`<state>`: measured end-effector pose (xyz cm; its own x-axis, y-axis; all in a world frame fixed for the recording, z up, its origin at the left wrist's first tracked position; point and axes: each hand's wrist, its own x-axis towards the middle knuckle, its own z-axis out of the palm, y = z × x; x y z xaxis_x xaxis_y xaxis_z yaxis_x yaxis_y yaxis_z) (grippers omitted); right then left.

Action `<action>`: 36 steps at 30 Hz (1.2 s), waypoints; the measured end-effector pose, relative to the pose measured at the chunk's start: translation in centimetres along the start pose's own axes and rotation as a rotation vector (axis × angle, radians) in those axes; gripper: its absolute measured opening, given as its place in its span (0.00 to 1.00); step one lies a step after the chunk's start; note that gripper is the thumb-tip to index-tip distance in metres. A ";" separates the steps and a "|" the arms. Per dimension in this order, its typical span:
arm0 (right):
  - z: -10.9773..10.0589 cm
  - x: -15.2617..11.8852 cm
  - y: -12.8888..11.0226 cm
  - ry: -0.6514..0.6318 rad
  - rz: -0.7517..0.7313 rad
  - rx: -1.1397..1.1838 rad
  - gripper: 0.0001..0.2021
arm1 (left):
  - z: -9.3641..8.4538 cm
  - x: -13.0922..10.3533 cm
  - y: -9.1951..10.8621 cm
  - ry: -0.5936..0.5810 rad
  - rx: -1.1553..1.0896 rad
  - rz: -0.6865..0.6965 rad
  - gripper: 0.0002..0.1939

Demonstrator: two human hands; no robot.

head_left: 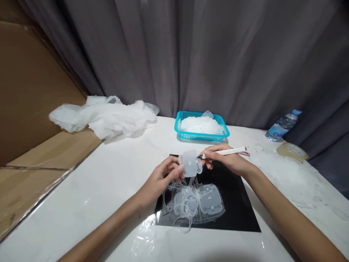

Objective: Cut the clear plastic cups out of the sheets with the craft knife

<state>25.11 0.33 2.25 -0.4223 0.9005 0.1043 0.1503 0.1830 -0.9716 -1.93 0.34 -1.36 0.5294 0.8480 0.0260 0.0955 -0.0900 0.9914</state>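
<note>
Blue basket (202, 136) beyond hands; bottle (283, 125) right; cardboard (35, 94) left.

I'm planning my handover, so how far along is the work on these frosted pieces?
Seemingly partway. Done: perhaps the white heap in the blue basket, though I can't tell whether it is finished work. In hand: the left hand holds a frosted piece; the right hand holds a white pen-like tool, tip near its edge. Left: probably the similar pieces on the black mat.
</note>
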 end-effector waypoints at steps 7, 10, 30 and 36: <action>-3.0 7.7 -1.7 0.462 -0.098 -0.918 0.21 | -1.8 -0.8 0.4 -0.390 0.642 0.092 0.25; -3.3 11.2 -1.2 0.477 -0.097 -1.057 0.18 | -1.5 -1.4 0.8 -0.385 0.744 0.150 0.28; 5.2 -6.1 3.4 0.214 -0.296 -0.803 0.13 | -0.7 0.1 1.3 -0.049 0.237 -0.057 0.19; 3.7 -7.9 5.5 0.302 -0.208 -0.881 0.13 | 0.0 3.3 0.3 0.081 0.282 0.202 0.23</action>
<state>26.01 -7.26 -4.68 -0.2860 0.8578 0.4271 0.7696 0.4712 -0.4308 -0.16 3.07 -0.96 0.4939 0.8358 0.2397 0.2306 -0.3916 0.8908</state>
